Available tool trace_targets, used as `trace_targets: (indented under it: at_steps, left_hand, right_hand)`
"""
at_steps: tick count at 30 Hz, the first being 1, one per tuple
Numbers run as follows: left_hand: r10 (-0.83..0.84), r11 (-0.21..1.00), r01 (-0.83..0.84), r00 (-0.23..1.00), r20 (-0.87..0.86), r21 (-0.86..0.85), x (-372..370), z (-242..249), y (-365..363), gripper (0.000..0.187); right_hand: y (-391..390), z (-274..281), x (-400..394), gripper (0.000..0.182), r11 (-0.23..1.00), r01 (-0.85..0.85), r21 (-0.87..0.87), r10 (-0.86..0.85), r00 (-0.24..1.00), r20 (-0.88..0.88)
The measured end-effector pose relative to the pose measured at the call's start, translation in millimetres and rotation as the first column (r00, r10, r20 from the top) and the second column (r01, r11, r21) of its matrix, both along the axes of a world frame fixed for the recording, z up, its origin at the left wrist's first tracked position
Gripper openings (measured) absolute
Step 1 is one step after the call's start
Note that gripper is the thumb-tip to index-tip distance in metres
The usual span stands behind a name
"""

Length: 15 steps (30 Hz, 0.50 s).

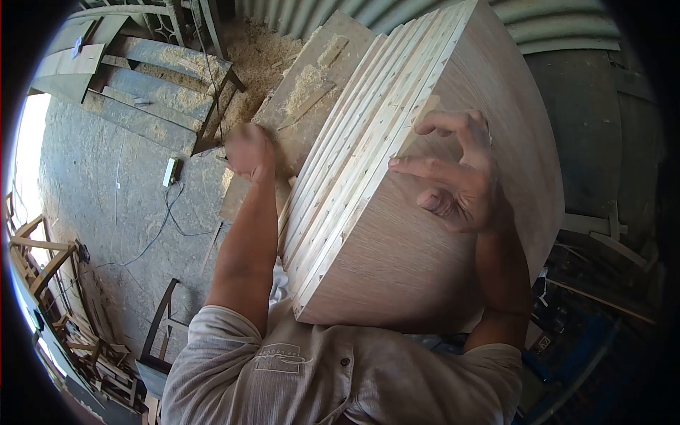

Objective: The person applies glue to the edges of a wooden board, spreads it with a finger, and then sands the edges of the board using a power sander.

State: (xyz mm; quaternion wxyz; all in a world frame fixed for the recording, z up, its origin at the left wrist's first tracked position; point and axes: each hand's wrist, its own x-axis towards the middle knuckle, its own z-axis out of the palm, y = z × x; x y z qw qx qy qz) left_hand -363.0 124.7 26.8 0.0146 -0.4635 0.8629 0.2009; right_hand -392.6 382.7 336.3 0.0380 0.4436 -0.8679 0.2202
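Observation:
A thick stack of flat wooden panels (425,262) stands on edge right in front of me, its pale layered edges turned to the left. Over the wood-grained face of the nearest panel is my right hand (457,170), fingers apart and loosely bent, one fingertip right at the panel's edge. A pale tan patch (419,120) shows on that edge beside the fingers. My left hand (249,150), smeared by motion, is out to the left of the stack, above the board strewn with sawdust (312,99); I cannot tell whether it holds anything.
Slatted benches (159,88) dusted with sawdust stand at the upper left. On the concrete floor (134,212) lies a small white box (172,171) with a cable. Wooden frames and offcuts (92,347) crowd the lower left. Corrugated sheet (567,28) stands behind the stack.

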Motion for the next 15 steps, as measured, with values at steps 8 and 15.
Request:
trace_targets:
  at_steps: [8, 15]
  left_hand:
    - [-0.010, 1.000, 0.010, 1.000, -0.009, -0.025, 1, -2, 1, 0.054]
    - [-0.016, 0.999, 0.017, 1.000, 0.006, -0.038, 1, 1, 4, 0.054]
  right_hand:
    - [28, -38, 22, 0.053, 0.943, 0.298, -0.145, -0.284, 0.952, 0.114]
    - [32, -36, 24, 0.053, 0.937, 0.335, -0.099, -0.320, 0.937, 0.139]
